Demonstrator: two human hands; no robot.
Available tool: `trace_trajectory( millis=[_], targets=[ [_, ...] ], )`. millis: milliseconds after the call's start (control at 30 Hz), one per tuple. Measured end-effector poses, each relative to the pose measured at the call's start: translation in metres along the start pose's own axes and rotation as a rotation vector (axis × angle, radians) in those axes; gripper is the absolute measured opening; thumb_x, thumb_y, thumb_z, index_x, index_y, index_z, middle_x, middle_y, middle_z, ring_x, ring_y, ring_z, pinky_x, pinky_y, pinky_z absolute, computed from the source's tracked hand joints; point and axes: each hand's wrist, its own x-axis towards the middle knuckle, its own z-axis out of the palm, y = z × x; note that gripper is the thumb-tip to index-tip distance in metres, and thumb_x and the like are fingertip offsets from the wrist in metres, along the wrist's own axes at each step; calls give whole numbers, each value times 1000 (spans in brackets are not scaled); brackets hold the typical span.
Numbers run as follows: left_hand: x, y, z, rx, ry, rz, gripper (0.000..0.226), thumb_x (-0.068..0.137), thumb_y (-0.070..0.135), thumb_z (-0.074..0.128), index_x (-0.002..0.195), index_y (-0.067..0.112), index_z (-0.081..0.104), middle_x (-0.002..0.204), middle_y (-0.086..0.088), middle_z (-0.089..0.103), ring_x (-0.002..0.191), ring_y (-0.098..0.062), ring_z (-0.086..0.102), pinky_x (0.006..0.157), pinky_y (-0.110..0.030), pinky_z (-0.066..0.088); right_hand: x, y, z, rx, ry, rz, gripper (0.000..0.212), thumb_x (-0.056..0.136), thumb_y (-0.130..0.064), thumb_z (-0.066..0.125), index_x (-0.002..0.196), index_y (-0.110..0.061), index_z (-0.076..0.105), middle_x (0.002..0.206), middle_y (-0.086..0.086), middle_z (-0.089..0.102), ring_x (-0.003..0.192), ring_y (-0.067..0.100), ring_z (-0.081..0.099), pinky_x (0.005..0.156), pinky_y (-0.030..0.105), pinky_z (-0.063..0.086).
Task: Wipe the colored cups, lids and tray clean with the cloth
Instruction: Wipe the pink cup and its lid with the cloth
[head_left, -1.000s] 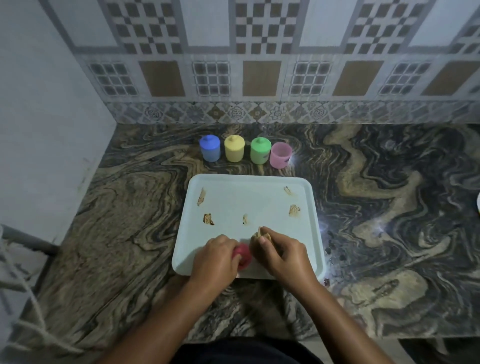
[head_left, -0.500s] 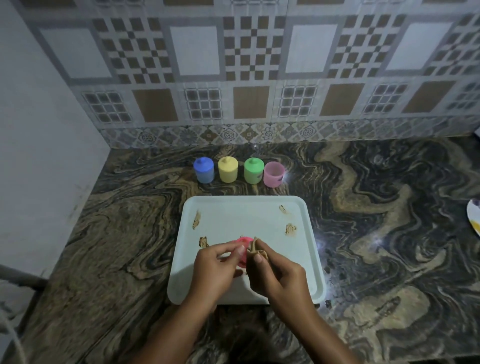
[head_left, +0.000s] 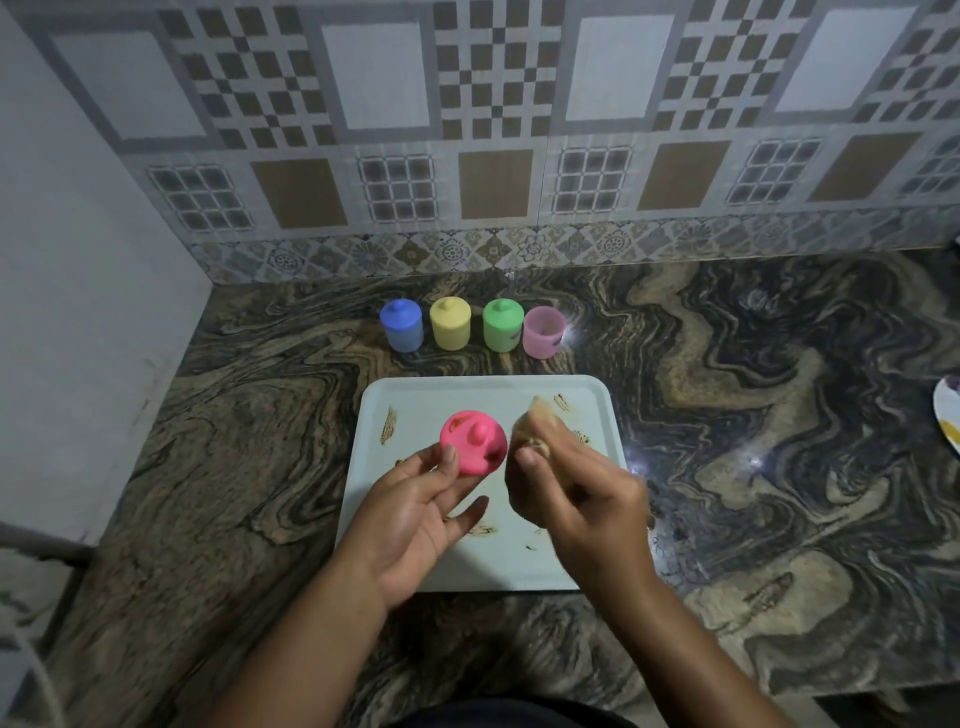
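Note:
My left hand (head_left: 415, 506) holds a pink lid (head_left: 474, 449) by its edge above the pale tray (head_left: 467, 566), knob facing me, with brown smears on it. Beside it my right hand (head_left: 571, 488) grips a bunched, stained cloth (head_left: 535, 423), just right of the lid and apart from it. The tray carries several brown smears. Behind the tray stand a blue cup (head_left: 401, 325), a yellow cup (head_left: 450, 322) and a green cup (head_left: 502, 325), each with its lid on, and an open pink cup (head_left: 543, 331).
The marbled counter (head_left: 753, 441) runs to a tiled wall at the back and a plain wall on the left. A plate's edge (head_left: 948, 413) shows at the far right. A pale rope-like thing lies at the lower left corner.
My left hand has lifted the pink lid from the tray's front edge and turned it to face me. My right hand with the cloth has come away to the lid's right.

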Motion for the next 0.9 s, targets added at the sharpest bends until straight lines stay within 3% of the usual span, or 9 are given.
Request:
trace_trajectory(
  millis=[67,133,367,567,667,733,800,900],
  targets=[
    [-3,1,3,31,-8,10,40,92,17,58,131,6,55,106,-6,75,87,-10,72,76,-33,48,-5,-1,7,-136,-91,-217,38,91,-14,72,127,-6,66,134,7,63,132,16,56,107,26,48],
    [-7,2,7,47,-7,11,40,92,19,58,130,5,58,97,-2,73,73,-8,69,74,-31,45,-9,3,15,-226,-141,-321,37,90,-5,72,127,-3,67,136,14,62,135,20,54,108,25,46],
    [-16,1,12,28,-27,55,45,90,22,59,132,6,58,102,3,73,76,-4,68,75,-32,43,-4,0,19,-208,-168,-341,39,91,7,68,130,0,65,139,16,59,140,24,48,108,28,47],
    [-25,4,14,20,-28,94,26,92,16,57,116,10,58,109,-6,75,94,-9,73,78,-34,40,10,-9,15,-141,-66,-253,28,95,-5,66,122,0,69,130,8,65,129,18,59,105,26,50],
    [-27,5,14,40,-7,135,30,88,18,58,116,7,58,114,-10,74,95,-12,73,77,-33,42,15,-13,13,-50,-90,-63,30,98,-25,61,123,-12,72,109,10,76,99,15,74,88,31,59],
    [-28,4,14,61,0,177,25,91,19,57,113,8,62,117,-12,73,97,-14,72,81,-34,45,15,-13,12,-4,-124,13,32,98,-31,60,125,-16,72,101,14,76,87,5,69,80,36,62],
    [-30,2,17,97,-13,223,25,95,22,54,114,11,64,121,-10,71,106,-16,70,86,-35,47,14,-14,12,-11,-116,9,33,98,-32,60,125,-17,71,104,13,76,90,7,70,82,39,62],
    [-35,-3,22,228,-65,320,33,93,21,54,123,13,63,124,-6,70,118,-17,65,90,-34,51,11,-19,13,-18,-83,-20,34,98,-29,60,128,-16,69,117,13,74,93,12,75,82,30,61]
  ],
)
